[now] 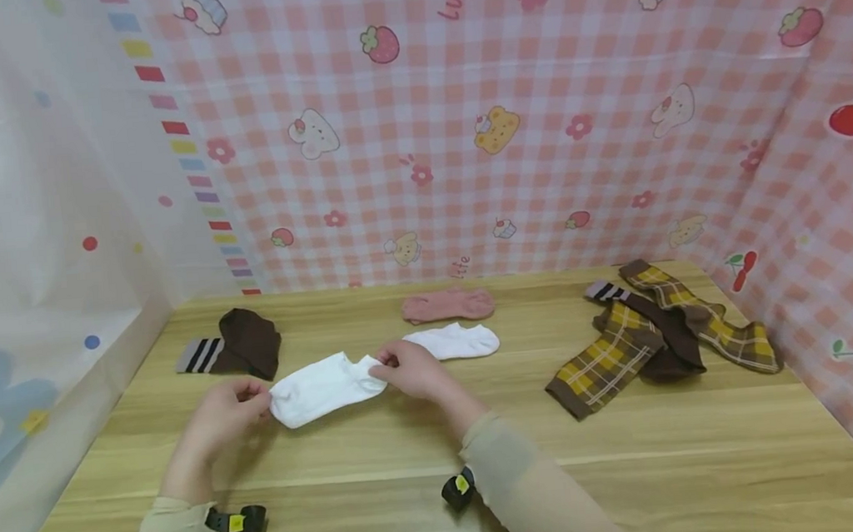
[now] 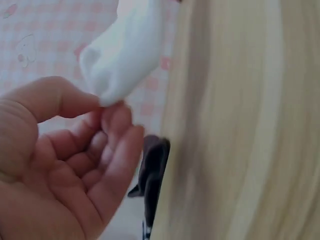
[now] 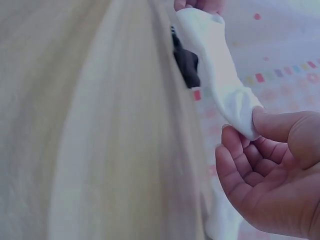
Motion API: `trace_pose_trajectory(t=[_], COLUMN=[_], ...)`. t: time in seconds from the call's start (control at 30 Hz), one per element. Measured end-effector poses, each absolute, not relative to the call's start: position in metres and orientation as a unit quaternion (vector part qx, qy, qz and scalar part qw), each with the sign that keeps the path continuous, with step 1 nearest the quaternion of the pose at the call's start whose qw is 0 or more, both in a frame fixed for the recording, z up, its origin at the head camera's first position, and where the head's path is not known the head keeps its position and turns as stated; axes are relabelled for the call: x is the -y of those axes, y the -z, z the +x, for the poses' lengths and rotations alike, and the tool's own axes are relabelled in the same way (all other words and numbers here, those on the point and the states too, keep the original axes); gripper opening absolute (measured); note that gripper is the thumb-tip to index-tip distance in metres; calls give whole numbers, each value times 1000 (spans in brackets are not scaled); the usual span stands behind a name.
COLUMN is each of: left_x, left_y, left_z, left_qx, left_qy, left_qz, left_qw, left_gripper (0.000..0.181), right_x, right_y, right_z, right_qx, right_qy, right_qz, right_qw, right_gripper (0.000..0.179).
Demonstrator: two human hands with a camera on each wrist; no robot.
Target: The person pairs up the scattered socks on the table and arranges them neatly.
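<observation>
A white ankle sock [image 1: 323, 388] is stretched between the two hands, just above the wooden table. My left hand [image 1: 229, 417] pinches its toe end between thumb and fingers, as the left wrist view shows up close. At the other end, my right hand [image 1: 414, 372] pinches the sock near its opening; in the right wrist view the thumb [image 3: 280, 125] presses it against the fingertips. A second white ankle sock [image 1: 458, 342] lies flat on the table just beyond the right hand, partly covered by it. Behind that one rests a pink sock [image 1: 448, 305].
Left of the hands lies a dark brown sock [image 1: 250, 343] with a grey striped cuff. At the right, yellow plaid socks [image 1: 605, 360] overlap another dark brown sock [image 1: 676, 361]. Patterned cloth [image 1: 495, 185] hangs along the table's back and sides.
</observation>
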State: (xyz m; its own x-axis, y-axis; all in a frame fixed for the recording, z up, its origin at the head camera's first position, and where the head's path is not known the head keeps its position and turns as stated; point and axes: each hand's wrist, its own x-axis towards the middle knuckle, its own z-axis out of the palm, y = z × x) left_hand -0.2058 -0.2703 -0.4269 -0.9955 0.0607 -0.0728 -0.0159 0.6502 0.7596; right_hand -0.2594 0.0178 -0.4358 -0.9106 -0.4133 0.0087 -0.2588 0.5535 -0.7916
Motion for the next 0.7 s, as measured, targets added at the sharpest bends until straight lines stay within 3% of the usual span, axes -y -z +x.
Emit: trace_pose_trajectory(t=[0.23, 0.7], left_x=[255, 198], left_y=[420, 420], left_z=[-208, -206], left_qx=[-826, -723], left_qy=[-563, -689], left_qz=[14, 39], left_qw=[15, -33], left_gripper=[20, 13], right_x=[-38, -80], right_y=[426, 420], right_z=[-257, -246], right_qx=[-861, -847], right_qy=[464, 503], right_qz=[-195, -172], right_qw=[74, 24], right_gripper=[13, 10])
